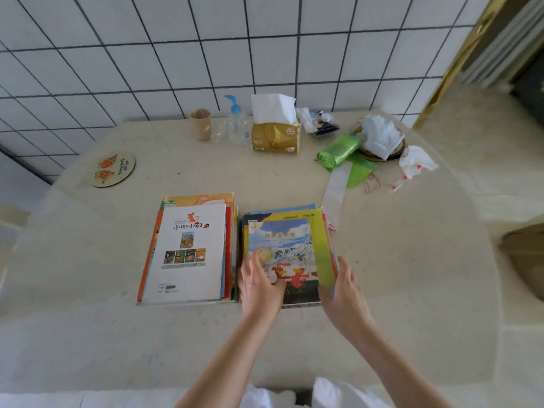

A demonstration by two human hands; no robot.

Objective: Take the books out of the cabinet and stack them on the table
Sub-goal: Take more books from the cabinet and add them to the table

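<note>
Both grips released: left hand flat on right stack, right hand against its right edge; stack's long axis runs up-frame.

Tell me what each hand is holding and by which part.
Nothing is gripped. The left hand rests flat on the right book stack at its near left corner; the right hand touches its near right edge.

Bright soft daylight, blurred, warped edges
</note>
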